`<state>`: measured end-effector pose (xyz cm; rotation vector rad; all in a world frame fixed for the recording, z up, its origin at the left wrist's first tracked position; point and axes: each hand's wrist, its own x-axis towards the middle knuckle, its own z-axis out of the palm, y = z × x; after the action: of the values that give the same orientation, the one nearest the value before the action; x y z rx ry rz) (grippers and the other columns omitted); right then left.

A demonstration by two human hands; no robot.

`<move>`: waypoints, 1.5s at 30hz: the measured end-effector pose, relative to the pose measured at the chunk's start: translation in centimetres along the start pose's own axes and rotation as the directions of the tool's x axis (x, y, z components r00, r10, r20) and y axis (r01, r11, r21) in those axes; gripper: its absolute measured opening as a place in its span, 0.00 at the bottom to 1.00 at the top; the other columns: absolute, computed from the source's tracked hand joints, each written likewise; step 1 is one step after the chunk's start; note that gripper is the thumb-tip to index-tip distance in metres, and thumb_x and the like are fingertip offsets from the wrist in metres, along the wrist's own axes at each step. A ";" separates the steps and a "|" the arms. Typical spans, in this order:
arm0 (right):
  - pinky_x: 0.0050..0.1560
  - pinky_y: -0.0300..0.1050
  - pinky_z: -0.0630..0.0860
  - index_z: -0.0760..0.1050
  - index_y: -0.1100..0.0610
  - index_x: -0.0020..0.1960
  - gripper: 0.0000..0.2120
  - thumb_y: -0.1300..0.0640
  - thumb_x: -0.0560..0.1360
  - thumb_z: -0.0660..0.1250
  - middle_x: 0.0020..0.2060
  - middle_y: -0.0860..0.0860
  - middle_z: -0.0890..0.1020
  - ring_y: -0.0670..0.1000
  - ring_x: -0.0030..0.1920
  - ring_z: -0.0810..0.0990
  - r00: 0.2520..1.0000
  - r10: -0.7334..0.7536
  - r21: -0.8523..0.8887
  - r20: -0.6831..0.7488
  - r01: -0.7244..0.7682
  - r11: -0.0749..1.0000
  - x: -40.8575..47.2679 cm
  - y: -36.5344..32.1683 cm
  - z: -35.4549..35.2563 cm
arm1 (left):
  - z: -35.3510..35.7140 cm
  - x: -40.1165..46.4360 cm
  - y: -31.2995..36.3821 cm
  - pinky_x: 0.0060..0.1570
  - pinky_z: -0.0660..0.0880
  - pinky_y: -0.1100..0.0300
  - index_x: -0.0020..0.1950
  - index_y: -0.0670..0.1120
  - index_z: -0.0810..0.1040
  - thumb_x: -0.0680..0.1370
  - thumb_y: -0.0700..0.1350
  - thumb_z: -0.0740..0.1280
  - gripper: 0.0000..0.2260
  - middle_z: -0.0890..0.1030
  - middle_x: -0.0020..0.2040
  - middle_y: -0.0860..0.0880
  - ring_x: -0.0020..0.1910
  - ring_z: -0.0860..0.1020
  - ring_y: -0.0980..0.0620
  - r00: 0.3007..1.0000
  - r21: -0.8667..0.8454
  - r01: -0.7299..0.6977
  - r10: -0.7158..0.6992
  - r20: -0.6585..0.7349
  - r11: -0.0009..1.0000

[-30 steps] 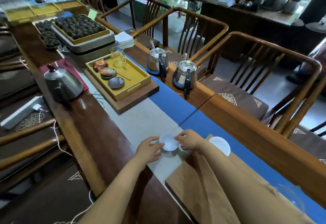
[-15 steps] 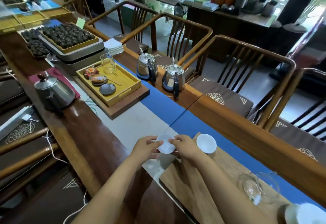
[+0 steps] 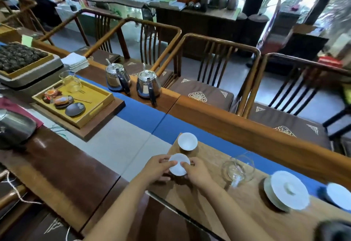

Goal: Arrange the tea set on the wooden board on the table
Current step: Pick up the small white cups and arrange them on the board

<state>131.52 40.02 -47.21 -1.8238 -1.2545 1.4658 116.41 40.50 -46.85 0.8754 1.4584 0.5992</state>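
The long wooden table [image 3: 57, 165] runs from the left edge to the lower right of the frame, with a grey and blue runner [image 3: 129, 138] along its middle. A bare stretch of runner lies open between the yellow tray [image 3: 102, 98], upper left, and the wooden board [image 3: 237, 208], lower right. The tray holds a glass pitcher [image 3: 71, 82] and small dark dishes with wrapped pieces. On the board, from its left end rightward: a white cup [image 3: 187, 141] near the far corner, a glass pitcher [image 3: 238, 170], a lidded white bowl [image 3: 286, 190] and a white dish [image 3: 340, 196] at the right edge. Left hand [image 3: 158, 168] and right hand [image 3: 197, 173] together pinch a second white cup [image 3: 179, 164] at the board's left edge, fingers closed on its rim.
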 end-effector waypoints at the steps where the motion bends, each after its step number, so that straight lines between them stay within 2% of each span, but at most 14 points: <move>1: 0.46 0.49 0.77 0.74 0.58 0.50 0.07 0.55 0.77 0.63 0.44 0.55 0.81 0.54 0.44 0.79 1.000 -0.001 -0.001 0.003 0.001 1.000 0.1 0.1 -0.1 | 0.2 0.2 -0.1 0.45 0.82 0.56 0.62 0.47 0.76 0.75 0.48 0.70 0.16 0.81 0.51 0.49 0.50 0.82 0.50 1.000 -0.009 0.008 -0.008 0.003 1.000; 6: 0.43 0.46 0.76 0.77 0.61 0.52 0.11 0.55 0.77 0.62 0.43 0.56 0.82 0.53 0.42 0.79 0.999 0.010 0.006 0.035 -0.010 1.000 0.4 0.3 -0.2 | 0.1 0.6 -0.4 0.41 0.82 0.60 0.59 0.50 0.75 0.75 0.49 0.69 0.14 0.80 0.50 0.50 0.48 0.81 0.51 1.000 0.012 0.022 -0.022 -0.008 1.000; 10: 0.53 0.56 0.79 0.76 0.64 0.53 0.13 0.54 0.77 0.63 0.50 0.63 0.82 0.57 0.47 0.81 0.998 0.020 0.027 0.061 -0.022 0.999 0.6 0.0 -0.2 | -0.2 0.7 -0.2 0.42 0.82 0.61 0.62 0.49 0.75 0.75 0.50 0.69 0.16 0.80 0.54 0.47 0.51 0.81 0.50 1.000 0.059 0.019 -0.018 -0.021 0.998; 14: 0.54 0.54 0.79 0.75 0.59 0.54 0.10 0.54 0.77 0.63 0.52 0.60 0.82 0.57 0.51 0.82 0.997 0.010 0.024 0.077 -0.012 1.000 0.4 -0.3 -0.3 | -0.3 1.0 -0.4 0.42 0.81 0.61 0.63 0.49 0.75 0.75 0.50 0.69 0.17 0.79 0.56 0.46 0.51 0.81 0.50 1.000 0.074 0.013 -0.011 -0.020 0.997; 16: 0.52 0.50 0.80 0.75 0.59 0.56 0.10 0.55 0.78 0.63 0.50 0.57 0.82 0.56 0.50 0.82 0.996 0.013 0.054 0.088 -0.018 0.998 0.2 -0.3 -0.5 | -0.2 1.2 -0.5 0.41 0.81 0.61 0.63 0.49 0.75 0.75 0.50 0.69 0.17 0.79 0.56 0.46 0.50 0.81 0.50 0.999 0.067 0.014 -0.011 -0.035 0.998; 18: 0.47 0.47 0.78 0.76 0.56 0.48 0.05 0.56 0.78 0.63 0.45 0.55 0.81 0.53 0.46 0.80 0.994 -0.003 0.095 0.107 -0.007 0.995 0.0 -0.2 -0.6 | -0.1 1.2 -0.7 0.41 0.81 0.60 0.62 0.50 0.75 0.75 0.51 0.70 0.17 0.79 0.55 0.46 0.49 0.81 0.51 0.998 0.044 0.020 -0.018 -0.053 0.999; 24: 0.46 0.48 0.72 0.74 0.55 0.41 0.07 0.56 0.77 0.64 0.35 0.53 0.77 0.51 0.39 0.74 0.996 0.012 0.129 0.090 -0.024 0.991 -1.3 0.8 -1.5 | -0.6 0.1 -2.0 0.39 0.82 0.58 0.61 0.49 0.74 0.72 0.51 0.73 0.20 0.82 0.52 0.45 0.46 0.84 0.50 0.993 -0.069 0.044 -0.051 -0.106 0.997; 27: 0.46 0.48 0.74 0.73 0.54 0.45 0.05 0.53 0.76 0.66 0.34 0.51 0.76 0.51 0.39 0.74 0.998 0.035 0.112 0.059 -0.041 0.993 -2.5 1.9 -2.4 | -0.5 -1.6 -3.4 0.39 0.82 0.55 0.58 0.46 0.75 0.70 0.50 0.75 0.20 0.82 0.52 0.42 0.43 0.83 0.49 0.986 -0.111 0.055 -0.072 -0.152 0.992; 30: 0.40 0.46 0.73 0.72 0.57 0.53 0.12 0.51 0.75 0.68 0.34 0.51 0.76 0.50 0.36 0.75 0.998 0.055 0.112 0.043 -0.059 0.992 -4.8 3.6 -3.3 | 0.2 -4.2 -5.5 0.41 0.82 0.53 0.55 0.44 0.76 0.69 0.48 0.76 0.18 0.82 0.49 0.41 0.41 0.81 0.49 0.981 -0.139 0.065 -0.088 -0.172 0.988; 32: 0.32 0.43 0.70 0.73 0.58 0.46 0.07 0.54 0.75 0.68 0.32 0.52 0.74 0.49 0.32 0.73 0.999 0.033 0.145 0.039 -0.039 0.989 -7.0 5.1 -3.8 | 1.2 -6.5 -6.9 0.44 0.82 0.52 0.51 0.43 0.77 0.70 0.47 0.75 0.15 0.82 0.49 0.43 0.44 0.81 0.48 0.983 -0.121 0.096 -0.113 -0.145 0.988; 35: 0.26 0.40 0.66 0.70 0.57 0.35 0.12 0.60 0.77 0.66 0.28 0.53 0.70 0.49 0.27 0.69 1.000 0.008 0.192 0.027 -0.013 0.981 -10.1 7.7 -4.1 | 3.5 -10.0 -9.0 0.40 0.79 0.57 0.47 0.46 0.77 0.73 0.48 0.72 0.08 0.81 0.46 0.47 0.43 0.80 0.50 0.986 -0.022 0.155 -0.156 -0.055 0.988; 39: 0.34 0.49 0.75 0.71 0.59 0.37 0.10 0.57 0.76 0.66 0.30 0.55 0.73 0.50 0.29 0.73 0.999 0.007 0.004 0.038 -0.007 1.000 -13.5 11.0 -4.4 | 6.2 -13.0 -12.2 0.36 0.76 0.60 0.50 0.48 0.77 0.74 0.51 0.71 0.10 0.82 0.53 0.45 0.38 0.80 0.50 0.986 0.036 0.167 -0.167 -0.009 0.985; 42: 0.39 0.54 0.78 0.73 0.63 0.36 0.15 0.53 0.76 0.64 0.32 0.58 0.76 0.54 0.34 0.76 0.996 -0.004 -0.218 0.086 0.023 0.976 -15.8 13.2 -4.4 | 7.6 -14.7 -14.3 0.36 0.76 0.59 0.55 0.48 0.77 0.74 0.50 0.70 0.12 0.80 0.54 0.46 0.38 0.80 0.50 0.988 0.050 0.156 -0.155 -0.010 0.987; 45: 0.37 0.48 0.78 0.76 0.63 0.46 0.12 0.53 0.77 0.63 0.37 0.55 0.78 0.52 0.37 0.77 0.991 0.076 -0.162 0.113 -0.057 0.985 -17.1 14.5 -4.1 | 8.5 -15.9 -15.6 0.36 0.77 0.60 0.59 0.48 0.76 0.75 0.49 0.69 0.14 0.78 0.56 0.49 0.36 0.80 0.50 0.989 0.017 0.147 -0.147 0.002 0.989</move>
<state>140.38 19.08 -49.32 -1.9215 -1.4162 1.5713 121.37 17.53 -50.81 0.7733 1.5126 0.4755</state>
